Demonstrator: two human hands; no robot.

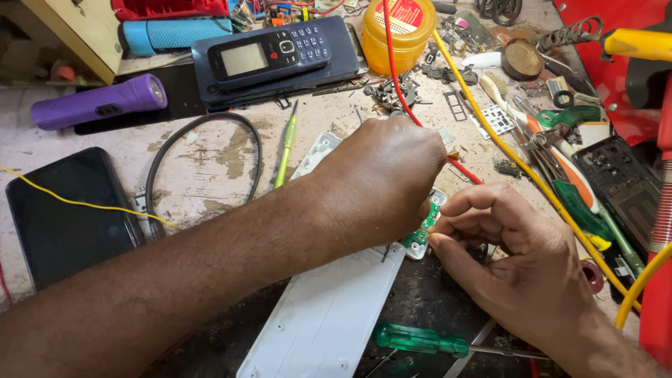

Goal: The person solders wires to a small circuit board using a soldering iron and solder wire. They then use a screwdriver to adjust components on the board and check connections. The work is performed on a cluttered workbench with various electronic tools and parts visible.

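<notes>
My left hand (381, 178) reaches in from the lower left and hangs knuckles-up over a small green circuit board (424, 225). Its fingers curl down out of sight, and a thin dark tip pokes out beneath it. My right hand (511, 259) comes from the lower right, fingers curled, with thumb and forefinger at the board's right edge. The board sits at the end of a long white plastic casing (329, 315). A red wire (392, 63) runs down from the top and passes behind my left hand.
A green-handled screwdriver (420, 341) lies near the front edge. A yellow wire (490, 133) crosses diagonally at right beside pliers and screwdrivers (567, 189). Further back are a keypad phone (269, 52), a yellow jar (399, 31) and a purple torch (98, 101). A black smartphone (63, 217) lies left.
</notes>
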